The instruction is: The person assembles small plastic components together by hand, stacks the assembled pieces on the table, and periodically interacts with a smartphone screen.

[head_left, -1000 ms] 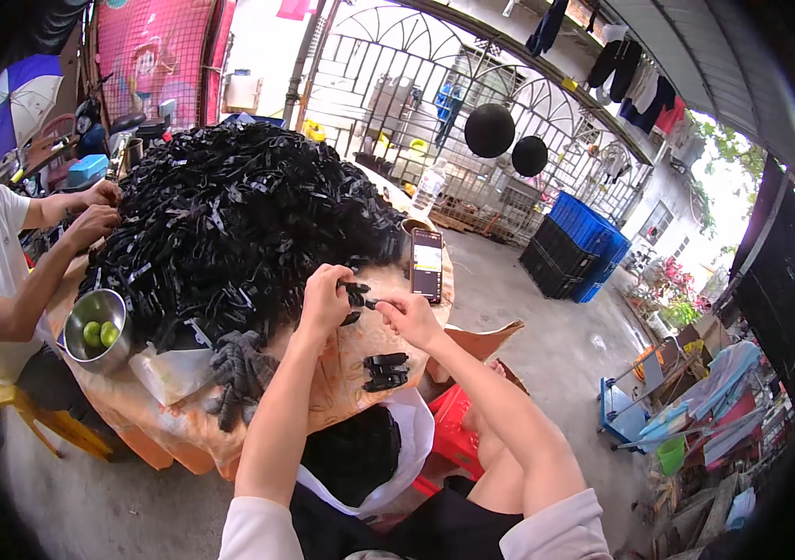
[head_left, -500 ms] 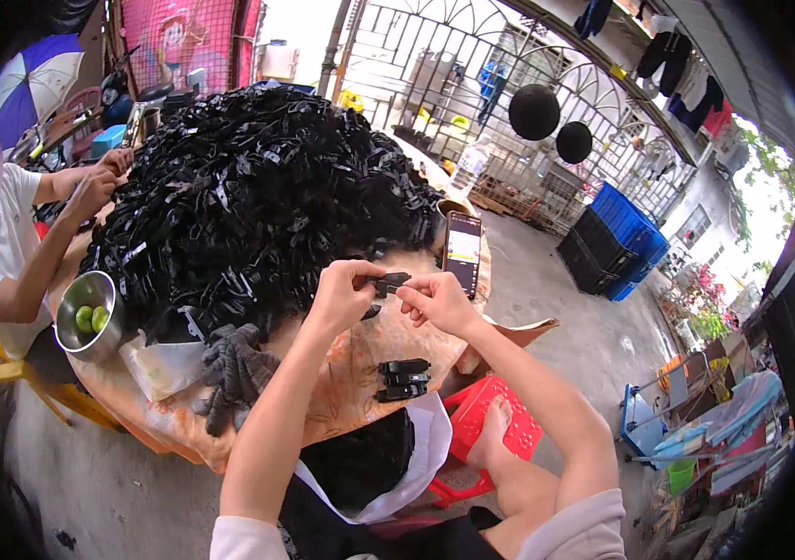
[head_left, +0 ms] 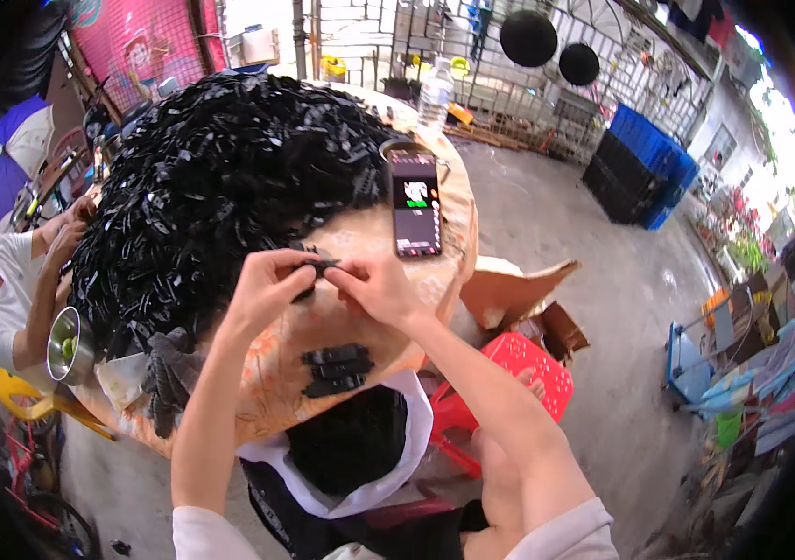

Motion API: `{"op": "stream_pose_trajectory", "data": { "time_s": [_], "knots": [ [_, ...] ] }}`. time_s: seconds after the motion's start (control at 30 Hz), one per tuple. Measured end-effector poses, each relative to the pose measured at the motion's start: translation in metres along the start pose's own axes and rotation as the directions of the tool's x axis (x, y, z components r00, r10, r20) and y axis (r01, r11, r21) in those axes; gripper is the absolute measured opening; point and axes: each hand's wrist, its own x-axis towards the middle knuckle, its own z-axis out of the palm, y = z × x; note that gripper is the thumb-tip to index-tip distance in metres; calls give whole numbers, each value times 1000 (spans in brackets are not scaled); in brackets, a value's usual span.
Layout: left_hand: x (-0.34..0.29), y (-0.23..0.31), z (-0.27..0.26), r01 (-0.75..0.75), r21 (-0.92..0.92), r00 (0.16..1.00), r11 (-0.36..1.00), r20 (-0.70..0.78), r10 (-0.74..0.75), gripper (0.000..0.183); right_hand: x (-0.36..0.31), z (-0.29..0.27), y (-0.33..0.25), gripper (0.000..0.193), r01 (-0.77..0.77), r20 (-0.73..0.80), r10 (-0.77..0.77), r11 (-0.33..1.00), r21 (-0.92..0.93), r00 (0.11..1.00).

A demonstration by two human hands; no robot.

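Note:
Both my hands meet over the near part of a round table with a patterned orange cloth [head_left: 267, 397]. Between the fingertips is a small black plastic piece [head_left: 322, 264], its exact kind partly hidden. My left hand [head_left: 269, 287] pinches its left end, and my right hand [head_left: 377, 287] pinches its right end. Just in front of them, several similar black pieces [head_left: 336, 370] lie side by side in a small stack near the table's edge. Behind and to the left rises a large heap of loose black plastic pieces [head_left: 220, 168].
A lit phone [head_left: 416, 215] stands upright right of the heap, near a bottle [head_left: 435, 93]. Grey gloves [head_left: 169, 373] and a steel bowl [head_left: 84, 350] with green fruit sit left. Below hangs a white bag [head_left: 419, 420]; a red stool [head_left: 551, 369] stands right. Another person [head_left: 7, 289] works at left.
The view has shifted, so the table sits further left. My hands have drawn closer together over the black piece, which my fingers now cover more.

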Motion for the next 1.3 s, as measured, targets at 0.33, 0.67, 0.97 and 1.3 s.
{"op": "stream_pose_trajectory", "data": {
  "time_s": [0.33, 0.67, 0.97, 1.3],
  "knots": [
    [1, -6, -5, -47, 223, 997, 974, -46, 59, 17, 7, 3, 12, 30, 9, 36, -9, 1000, 4, 999],
    [-5, 0, -2, -10, 240, 998, 971, 62, -5, 21, 4, -15, -1, 32, -111, 260, 96, 993, 44, 961],
    [-6, 5, -10, 63, 97, 993, 993, -109, -52, 16, -34, -10, -22, 37, 284, 40, -282, 958, -41, 959],
    [-10, 5, -15, 78, -8, 981, 997, -179, -78, 10, -115, -31, -183, 51, 426, 107, -505, 809, 405, 857]
  ]
}}
